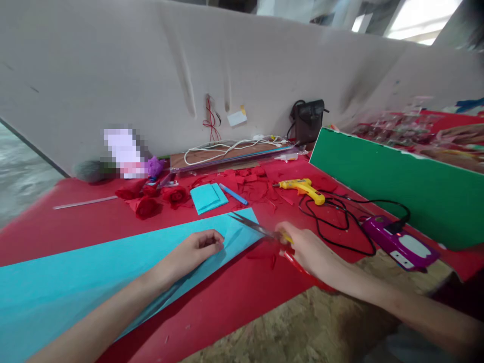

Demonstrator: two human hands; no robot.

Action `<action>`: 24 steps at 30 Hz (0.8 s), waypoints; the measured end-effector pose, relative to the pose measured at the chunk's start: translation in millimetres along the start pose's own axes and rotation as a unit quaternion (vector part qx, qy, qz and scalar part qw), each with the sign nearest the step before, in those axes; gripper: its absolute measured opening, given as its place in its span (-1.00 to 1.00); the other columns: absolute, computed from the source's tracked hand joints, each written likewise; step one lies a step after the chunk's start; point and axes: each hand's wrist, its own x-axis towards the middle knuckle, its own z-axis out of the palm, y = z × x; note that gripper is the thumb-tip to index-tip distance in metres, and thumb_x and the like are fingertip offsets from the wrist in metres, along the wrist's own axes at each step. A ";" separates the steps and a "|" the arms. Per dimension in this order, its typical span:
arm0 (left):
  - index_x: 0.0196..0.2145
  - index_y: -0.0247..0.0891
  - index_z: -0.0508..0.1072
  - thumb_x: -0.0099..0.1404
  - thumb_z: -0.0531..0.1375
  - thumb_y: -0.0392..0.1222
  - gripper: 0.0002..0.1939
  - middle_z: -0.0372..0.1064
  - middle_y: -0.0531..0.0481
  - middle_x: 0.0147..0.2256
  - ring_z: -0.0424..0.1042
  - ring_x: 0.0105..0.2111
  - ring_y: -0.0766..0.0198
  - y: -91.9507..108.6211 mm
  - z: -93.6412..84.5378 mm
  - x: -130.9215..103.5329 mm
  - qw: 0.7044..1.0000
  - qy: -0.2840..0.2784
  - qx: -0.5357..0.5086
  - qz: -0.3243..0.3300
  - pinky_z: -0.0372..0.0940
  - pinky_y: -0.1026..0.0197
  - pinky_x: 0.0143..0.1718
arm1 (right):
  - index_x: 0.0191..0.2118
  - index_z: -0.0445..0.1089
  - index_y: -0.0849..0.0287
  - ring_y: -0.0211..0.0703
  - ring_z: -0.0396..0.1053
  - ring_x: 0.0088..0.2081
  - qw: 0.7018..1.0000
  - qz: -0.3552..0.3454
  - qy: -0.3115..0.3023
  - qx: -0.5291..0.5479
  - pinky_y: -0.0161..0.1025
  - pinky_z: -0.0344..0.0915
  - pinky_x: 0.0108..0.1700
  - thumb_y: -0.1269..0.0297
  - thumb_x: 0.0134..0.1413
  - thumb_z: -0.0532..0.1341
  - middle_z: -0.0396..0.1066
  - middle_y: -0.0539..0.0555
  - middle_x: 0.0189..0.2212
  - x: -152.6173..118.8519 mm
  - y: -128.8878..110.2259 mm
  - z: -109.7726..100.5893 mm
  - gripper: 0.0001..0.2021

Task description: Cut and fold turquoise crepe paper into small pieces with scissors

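Note:
A long light-blue sheet (151, 244) lies across the red-covered table, running from the lower left to its narrow end near the middle. On the sheet rests my left hand (204, 247), its fingers curled and closed near that end; what they pinch, if anything, is hidden. My right hand (298, 247) grips the scissors (255, 225) by the handles, which look red and yellow. Their blades are parted and point left over the sheet's end. Behind the sheet lie a folded light-blue piece (208, 197) and a blue pen (233, 194).
Red paper flowers (145, 205) lie at the left, with red scraps (245, 181) behind the pen. To the right are a yellow glue gun (302, 188), its black cord, a purple power strip (401, 244) and a green board (397, 189). A black bag (309, 121) stands at the back.

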 end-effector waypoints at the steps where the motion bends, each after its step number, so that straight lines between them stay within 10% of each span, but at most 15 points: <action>1: -0.46 -0.29 0.26 0.02 0.10 0.06 -0.68 0.11 0.13 -0.52 0.09 -0.51 0.39 -0.1 0.0 0.4 1.000 0.000 -0.003 0.001 0.07 0.34 -0.46 | -0.18 0.21 0.12 -0.16 0.38 -0.40 1.000 0.006 0.020 -0.007 -0.37 0.10 -0.44 0.42 -0.12 0.13 0.43 0.07 -0.42 3.4 4.6 -2.2 -0.71; 24: -0.46 -0.29 0.26 0.00 0.12 0.05 -0.68 0.09 0.14 -0.53 0.07 -0.50 0.39 -1.2 -0.1 0.7 0.999 -0.005 -0.033 -0.006 0.04 0.34 -0.44 | -0.25 0.19 0.11 -0.07 0.39 -0.41 0.994 0.024 0.076 -0.079 -0.31 0.10 -0.48 0.07 -0.34 0.33 0.38 0.01 -0.52 3.8 -3.1 8.1 -0.53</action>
